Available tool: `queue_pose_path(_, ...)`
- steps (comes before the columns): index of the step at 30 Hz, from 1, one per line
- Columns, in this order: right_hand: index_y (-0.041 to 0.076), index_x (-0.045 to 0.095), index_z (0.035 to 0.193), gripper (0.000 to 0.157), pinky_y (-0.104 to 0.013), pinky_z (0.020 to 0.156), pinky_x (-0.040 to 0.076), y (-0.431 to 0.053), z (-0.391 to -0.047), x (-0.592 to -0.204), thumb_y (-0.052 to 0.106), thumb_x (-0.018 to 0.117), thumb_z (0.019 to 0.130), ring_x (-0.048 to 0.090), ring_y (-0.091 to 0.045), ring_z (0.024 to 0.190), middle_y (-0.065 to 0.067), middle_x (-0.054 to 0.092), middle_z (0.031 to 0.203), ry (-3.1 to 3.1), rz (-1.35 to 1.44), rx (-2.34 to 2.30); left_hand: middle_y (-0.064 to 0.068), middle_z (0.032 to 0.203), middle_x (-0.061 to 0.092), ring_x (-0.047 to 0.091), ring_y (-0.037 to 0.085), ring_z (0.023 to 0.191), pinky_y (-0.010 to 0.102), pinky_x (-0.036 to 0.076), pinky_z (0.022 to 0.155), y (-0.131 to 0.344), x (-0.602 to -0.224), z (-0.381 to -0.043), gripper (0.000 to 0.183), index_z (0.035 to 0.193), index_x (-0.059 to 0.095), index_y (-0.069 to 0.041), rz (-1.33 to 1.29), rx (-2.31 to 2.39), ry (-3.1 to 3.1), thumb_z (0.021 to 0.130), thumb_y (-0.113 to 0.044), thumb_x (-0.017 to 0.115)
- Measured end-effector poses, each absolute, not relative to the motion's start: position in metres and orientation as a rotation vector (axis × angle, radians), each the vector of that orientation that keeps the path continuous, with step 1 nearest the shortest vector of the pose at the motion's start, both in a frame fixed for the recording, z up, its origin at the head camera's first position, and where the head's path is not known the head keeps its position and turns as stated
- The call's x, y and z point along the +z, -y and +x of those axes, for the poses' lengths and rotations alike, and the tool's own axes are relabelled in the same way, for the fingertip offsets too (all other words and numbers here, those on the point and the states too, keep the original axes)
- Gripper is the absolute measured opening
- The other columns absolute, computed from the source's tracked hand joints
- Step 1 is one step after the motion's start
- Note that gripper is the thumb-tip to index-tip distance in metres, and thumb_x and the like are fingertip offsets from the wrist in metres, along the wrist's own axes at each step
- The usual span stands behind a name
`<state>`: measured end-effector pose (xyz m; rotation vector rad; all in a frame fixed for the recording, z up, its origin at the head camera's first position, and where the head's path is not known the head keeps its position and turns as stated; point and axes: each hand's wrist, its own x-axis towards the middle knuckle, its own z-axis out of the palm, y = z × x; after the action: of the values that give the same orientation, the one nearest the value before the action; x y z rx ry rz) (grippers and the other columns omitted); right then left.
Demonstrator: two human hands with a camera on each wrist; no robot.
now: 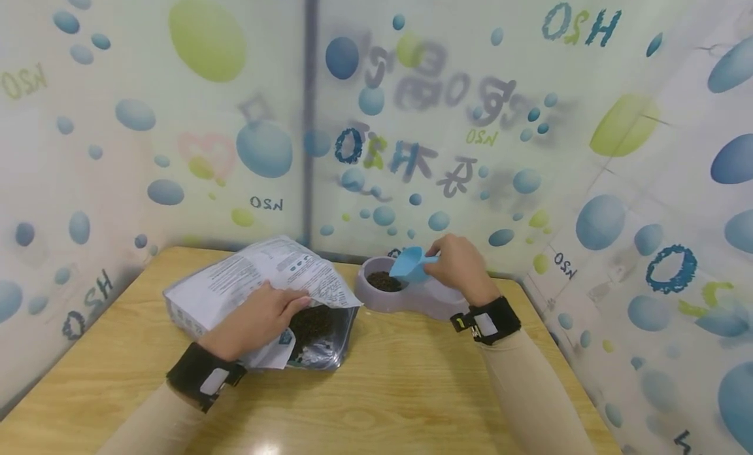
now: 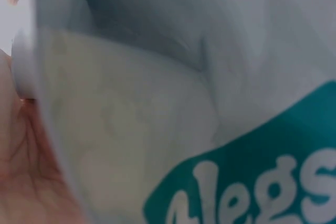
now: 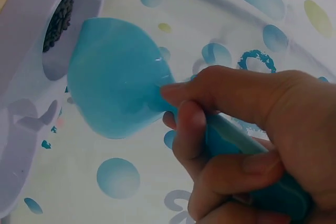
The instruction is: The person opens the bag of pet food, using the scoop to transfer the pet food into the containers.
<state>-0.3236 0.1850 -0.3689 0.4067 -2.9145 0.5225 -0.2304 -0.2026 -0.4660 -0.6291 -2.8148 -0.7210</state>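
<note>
Head view: right hand [image 1: 463, 264] clamps blue scoop [image 1: 410, 265] near bowl [image 1: 382, 303], apparently to aim it; left hand [image 1: 259, 319], grip unclear, seemingly props bag [image 1: 226, 285] open.

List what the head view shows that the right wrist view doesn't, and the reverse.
Only the head view: the left hand at the mouth of the printed bag, the dark pellets inside that bag, and both black wrist straps.

Only the right wrist view: the length of the scoop's handle, with curled fingers round it.

Both: the right hand holding the blue scoop, the lavender bowl with pellets in it, and the spotted wall.
</note>
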Motion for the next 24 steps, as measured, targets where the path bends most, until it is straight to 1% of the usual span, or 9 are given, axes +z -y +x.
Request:
queue_pose_path(2,0.003,0.089,0.12,0.025,-0.026,0.053,0.039,-0.188,-0.319,-0.373,0.016,0.083,0.099,0.052,-0.016,0.057,-0.008,0.078,0.076,2.894,0.418,0.589,0.017,0.15,0.081,0.065,0.054,0.152,0.082,0.033,0.137,0.203,-0.466,-0.231,0.045,0.148,0.078,-0.004,-0.631,-0.719,2.811,0.125,-0.034,0.055)
queue_pose_path(4,0.002,0.087,0.121,0.025,-0.027,0.051,0.035,-0.191,-0.313,-0.378,0.016,0.082,0.101,0.044,-0.014,0.052,-0.002,0.064,0.062,2.871,0.432,0.657,0.017,0.15,0.08,0.065,0.054,0.152,0.083,0.032,0.137,0.203,-0.467,-0.232,0.045,0.148,0.078,-0.004,-0.635,-0.712,2.811,0.125,-0.034,0.054)
queue_pose_path(6,0.001,0.086,0.123,0.026,-0.027,0.051,0.032,-0.193,-0.306,-0.383,0.017,0.082,0.103,0.037,-0.012,0.051,0.003,0.05,0.056,2.843,0.445,0.711,0.018,0.149,0.081,0.066,0.054,0.151,0.083,0.032,0.137,0.203,-0.467,-0.232,0.045,0.148,0.078,-0.004,-0.638,-0.707,2.81,0.125,-0.034,0.054)
queue_pose_path(8,0.002,0.086,0.123,0.026,-0.028,0.052,0.033,-0.195,-0.298,-0.386,0.018,0.083,0.103,0.036,-0.012,0.052,0.006,0.045,0.058,2.813,0.452,0.766,0.019,0.149,0.081,0.067,0.054,0.149,0.082,0.033,0.137,0.203,-0.467,-0.232,0.045,0.148,0.078,-0.004,-0.638,-0.71,2.807,0.125,-0.034,0.054)
queue_pose_path(9,0.002,0.086,0.123,0.026,-0.028,0.052,0.034,-0.196,-0.295,-0.388,0.019,0.083,0.103,0.037,-0.012,0.053,0.005,0.046,0.059,2.798,0.456,0.791,0.019,0.148,0.081,0.068,0.055,0.149,0.082,0.033,0.136,0.203,-0.467,-0.233,0.045,0.147,0.079,-0.004,-0.637,-0.709,2.805,0.125,-0.034,0.054)
queue_pose_path(11,0.002,0.087,0.124,0.027,-0.028,0.054,0.037,-0.198,-0.287,-0.39,0.02,0.084,0.103,0.042,-0.013,0.057,0.003,0.057,0.066,2.771,0.463,0.83,0.02,0.146,0.082,0.069,0.054,0.146,0.081,0.036,0.136,0.202,-0.466,-0.234,0.044,0.146,0.079,-0.004,-0.636,-0.707,2.799,0.124,-0.033,0.055)
queue_pose_path(15,0.003,0.087,0.122,0.024,-0.029,0.058,0.044,-0.204,-0.268,-0.394,0.019,0.087,0.104,0.051,-0.016,0.063,-0.006,0.074,0.08,2.768,0.458,0.895,0.018,0.143,0.084,0.072,0.054,0.143,0.082,0.038,0.134,0.2,-0.467,-0.237,0.042,0.144,0.081,-0.005,-0.649,-0.683,2.781,0.124,-0.032,0.056)
queue_pose_path(19,0.007,0.087,0.12,0.021,-0.03,0.06,0.048,-0.209,-0.251,-0.399,0.021,0.088,0.105,0.056,-0.017,0.063,-0.005,0.076,0.083,2.824,0.445,0.913,0.017,0.142,0.084,0.073,0.052,0.143,0.083,0.037,0.133,0.2,-0.468,-0.238,0.042,0.143,0.082,-0.005,-0.662,-0.671,2.775,0.124,-0.032,0.056)
queue_pose_path(24,0.007,0.086,0.114,0.018,-0.029,0.063,0.051,-0.207,-0.24,-0.401,0.021,0.09,0.103,0.064,-0.014,0.069,-0.006,0.084,0.098,2.857,0.523,0.945,0.019,0.144,0.083,0.071,0.053,0.145,0.084,0.035,0.135,0.202,-0.469,-0.237,0.044,0.144,0.08,-0.003,-0.642,-0.688,2.797,0.125,-0.033,0.055)
